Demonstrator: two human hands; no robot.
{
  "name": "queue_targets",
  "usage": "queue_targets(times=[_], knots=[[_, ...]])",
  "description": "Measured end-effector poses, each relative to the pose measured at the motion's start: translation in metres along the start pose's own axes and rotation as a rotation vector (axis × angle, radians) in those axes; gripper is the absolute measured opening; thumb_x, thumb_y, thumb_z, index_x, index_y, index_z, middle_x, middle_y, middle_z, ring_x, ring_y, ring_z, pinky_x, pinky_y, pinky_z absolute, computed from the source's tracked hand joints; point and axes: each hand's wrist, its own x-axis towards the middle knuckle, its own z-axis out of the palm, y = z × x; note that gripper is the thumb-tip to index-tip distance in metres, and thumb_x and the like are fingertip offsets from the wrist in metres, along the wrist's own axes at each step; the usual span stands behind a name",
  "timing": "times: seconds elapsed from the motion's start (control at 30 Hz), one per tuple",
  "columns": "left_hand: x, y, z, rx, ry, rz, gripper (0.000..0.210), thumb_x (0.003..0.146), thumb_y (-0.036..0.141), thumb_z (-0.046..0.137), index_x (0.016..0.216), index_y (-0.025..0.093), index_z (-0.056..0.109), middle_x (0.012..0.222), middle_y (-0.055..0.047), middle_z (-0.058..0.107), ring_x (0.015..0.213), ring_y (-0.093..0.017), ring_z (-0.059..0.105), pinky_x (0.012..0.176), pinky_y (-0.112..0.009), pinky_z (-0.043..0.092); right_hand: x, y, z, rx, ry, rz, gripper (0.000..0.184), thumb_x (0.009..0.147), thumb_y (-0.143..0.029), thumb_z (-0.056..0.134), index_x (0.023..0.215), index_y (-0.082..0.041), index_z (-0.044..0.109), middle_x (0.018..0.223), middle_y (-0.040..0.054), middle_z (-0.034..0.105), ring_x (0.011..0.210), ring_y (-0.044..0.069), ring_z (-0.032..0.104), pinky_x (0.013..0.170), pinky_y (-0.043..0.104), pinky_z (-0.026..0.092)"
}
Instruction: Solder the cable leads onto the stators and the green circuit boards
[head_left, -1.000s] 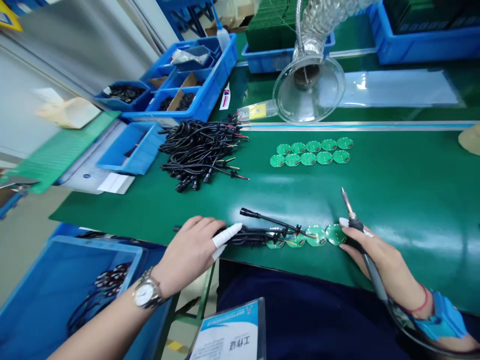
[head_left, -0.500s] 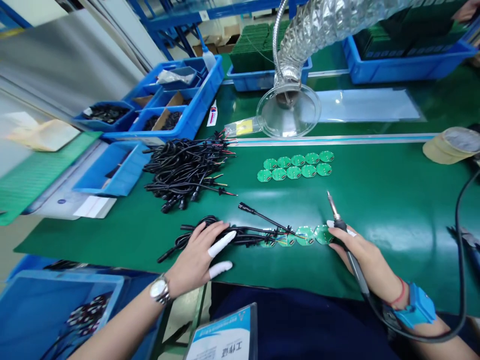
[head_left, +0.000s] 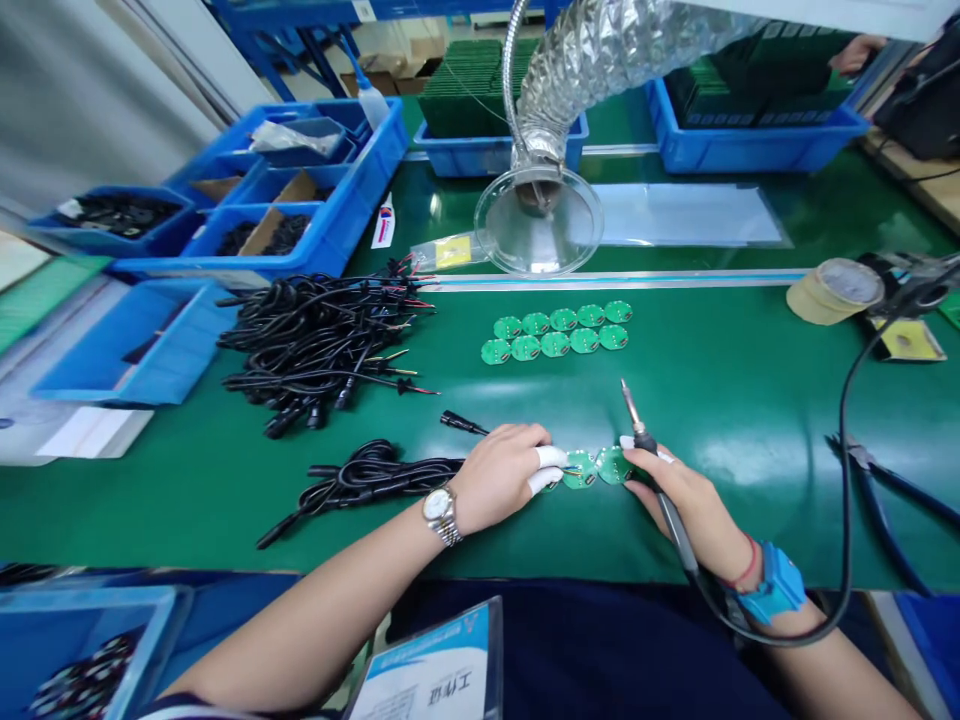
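Left hand [head_left: 501, 475] has moved off the cables [head_left: 375, 475], lower left of centre, and across to the front boards [head_left: 580, 476]; right hand [head_left: 694, 508] sits about the same relative to them. Left grip narrow, covered fingertips right by a few coloured wires [head_left: 573, 469] — can't tell if they're pinched. Right grip closed round the iron [head_left: 680, 535], tip up and clear of the boards, fingertips at the edge of the end board [head_left: 613, 466].

Progress: looks early. Wires reach one front board, end board shows none; joints too small to judge. Back boards [head_left: 556, 345], two rows of five mid-frame, have no cables on them; the big pile [head_left: 319, 335] left of centre is loose too.

Around: hood [head_left: 540, 225] upper middle, roll [head_left: 829, 295] and pliers [head_left: 861, 457] at right. In the way — left hand hides part of the front row, and the cord [head_left: 846, 480] crosses the right forearm, lower right.
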Motion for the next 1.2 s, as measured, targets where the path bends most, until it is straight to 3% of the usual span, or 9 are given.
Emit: queue_targets(times=[0.1,0.27,0.53,0.67,0.8,0.93,1.2], knots=[[-0.001,0.004,0.004,-0.001,0.021,-0.017,0.018,0.085,0.029,0.049,0.089,0.023,0.065,0.086,-0.004,0.056,0.076,-0.015,0.052,0.068,-0.028,0.042,-0.001,0.001,0.001,0.015,0.000,0.008,0.034,0.082,-0.014,0.050,0.116,-0.017,0.047,0.107,0.0105,0.060,0.105,0.019,0.057,0.086,0.032,0.049],[-0.007,0.013,0.013,0.025,0.092,-0.023,0.018,0.085,0.029,0.049,0.082,0.021,0.065,0.086,-0.004,0.056,0.073,-0.016,0.048,0.066,-0.030,0.037,-0.002,0.001,0.000,0.049,-0.027,0.020,0.035,0.083,-0.014,0.048,0.118,-0.019,0.045,0.107,0.0100,0.060,0.103,0.018,0.057,0.087,0.034,0.049],[-0.011,0.026,0.021,0.073,0.107,-0.066,0.019,0.086,0.026,0.048,0.081,0.021,0.065,0.083,-0.003,0.061,0.075,-0.018,0.046,0.063,-0.032,0.031,0.000,0.000,0.000,0.048,-0.035,0.029,0.036,0.083,-0.013,0.049,0.118,-0.019,0.045,0.111,0.0102,0.058,0.104,0.019,0.056,0.085,0.033,0.049],[-0.010,0.029,0.020,0.022,0.089,-0.109,0.017,0.085,0.024,0.049,0.081,0.020,0.065,0.083,-0.003,0.061,0.076,-0.018,0.045,0.064,-0.033,0.031,0.000,-0.010,-0.009,0.064,0.059,-0.019,0.034,0.079,-0.010,0.053,0.113,-0.016,0.050,0.096,0.0087,0.063,0.097,0.018,0.059,0.085,0.033,0.049],[-0.007,0.028,0.018,-0.063,0.053,-0.157,0.016,0.084,0.025,0.049,0.079,0.020,0.064,0.082,-0.002,0.060,0.076,-0.018,0.045,0.065,-0.032,0.032,-0.006,-0.030,-0.032,0.131,0.175,-0.098,0.035,0.075,-0.010,0.059,0.109,-0.017,0.055,0.070,0.0015,0.061,0.069,0.013,0.060,0.065,0.026,0.052],[-0.006,0.026,0.016,-0.094,0.035,-0.161,0.015,0.083,0.024,0.049,0.076,0.020,0.062,0.081,-0.001,0.061,0.076,-0.018,0.045,0.066,-0.033,0.031,-0.017,-0.043,-0.040,0.201,0.142,-0.109,0.036,0.071,-0.010,0.061,0.106,-0.017,0.058,0.066,0.0015,0.057,0.063,0.013,0.056,0.058,0.027,0.050],[-0.009,0.024,0.018,-0.122,0.083,-0.146,0.015,0.083,0.023,0.049,0.077,0.020,0.063,0.081,-0.001,0.063,0.076,-0.018,0.045,0.065,-0.032,0.031,-0.020,-0.046,-0.022,0.305,0.067,-0.042,0.031,0.071,-0.005,0.057,0.100,-0.016,0.061,0.063,0.0015,0.055,0.060,0.012,0.053,0.054,0.025,0.047]])
